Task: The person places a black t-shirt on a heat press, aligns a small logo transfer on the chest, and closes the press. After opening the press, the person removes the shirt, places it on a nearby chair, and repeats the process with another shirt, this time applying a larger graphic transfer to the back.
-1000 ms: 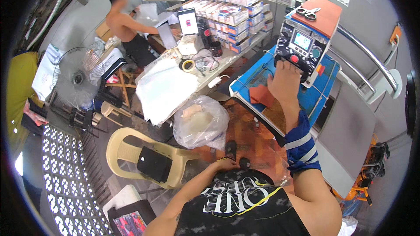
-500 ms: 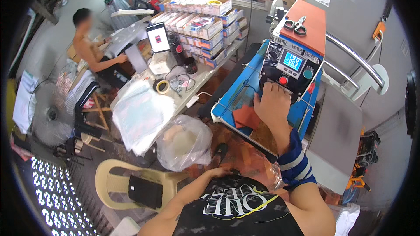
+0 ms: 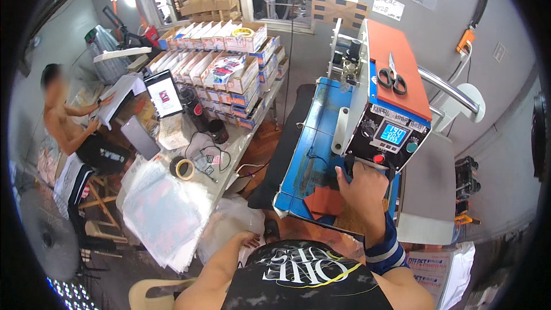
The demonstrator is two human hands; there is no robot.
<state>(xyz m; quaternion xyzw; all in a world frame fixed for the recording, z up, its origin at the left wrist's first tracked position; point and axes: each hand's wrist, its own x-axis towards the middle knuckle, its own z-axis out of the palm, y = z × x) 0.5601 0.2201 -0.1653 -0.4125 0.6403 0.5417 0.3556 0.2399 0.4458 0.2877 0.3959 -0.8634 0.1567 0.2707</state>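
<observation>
My right hand (image 3: 367, 190) is closed around the black handle (image 3: 349, 164) at the front of a heat press (image 3: 396, 138), just under its red button; the fingertips are hidden behind the handle. The press has a black control panel with a lit blue display. Under its head lies a blue bed (image 3: 298, 181), with reddish-brown pieces (image 3: 324, 201) at its near end. A pair of scissors (image 3: 392, 77) rests on the orange top of the head. My left hand (image 3: 248, 240) hangs low beside my waist, in front of a clear plastic bag (image 3: 221, 224), fingers loosely apart and holding nothing.
The table (image 3: 229, 163) to the left carries stacked boxes of white packets (image 3: 201, 74), a tablet (image 3: 163, 95), a tape roll (image 3: 182, 168) and a pile of film sheets (image 3: 166, 212). Further left a person (image 3: 69, 120) handles a sheet. A grey platen (image 3: 427, 206) stands right of the press.
My view has tilted up and turned. My left hand has come away from my waist toward the plastic bag. My right hand stays on the handle; the other person's hands have shifted on the sheet.
</observation>
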